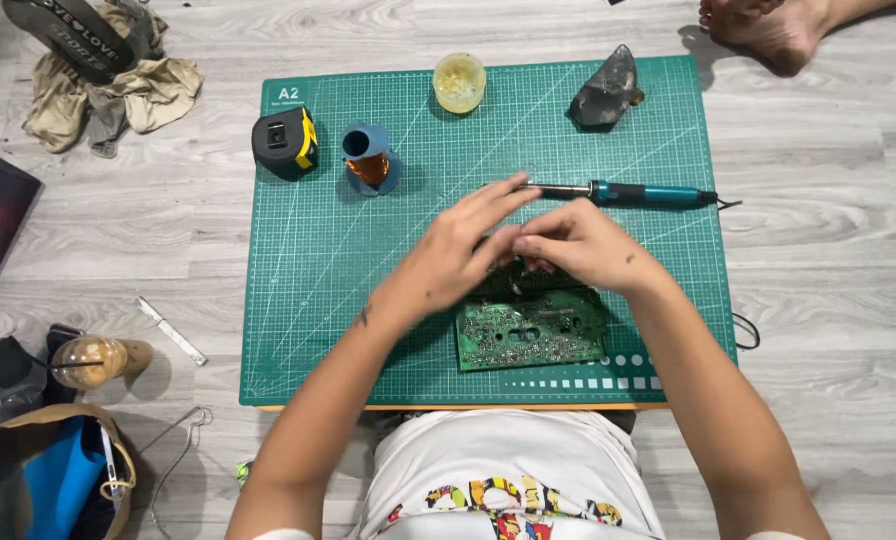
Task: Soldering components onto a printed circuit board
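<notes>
A green circuit board [531,334] lies solder side up on the green cutting mat [318,260], near its front edge. My left hand [460,250] hovers over the board's far edge with fingers stretched toward the right. My right hand [578,245] meets it there, fingers curled and pinched together at the board's upper edge; whether something small sits between the fingers is hidden. A teal-handled soldering iron [628,193] lies on the mat just beyond both hands, tip pointing left.
On the mat's far side stand a black and yellow tape measure [285,142], a blue spool of copper-coloured tape [370,160], a small yellow jar [459,82] and a grey lump [605,92]. Rags [108,85], a metal strip [171,330], a bag [63,480] and another person's foot [768,28] are on the floor.
</notes>
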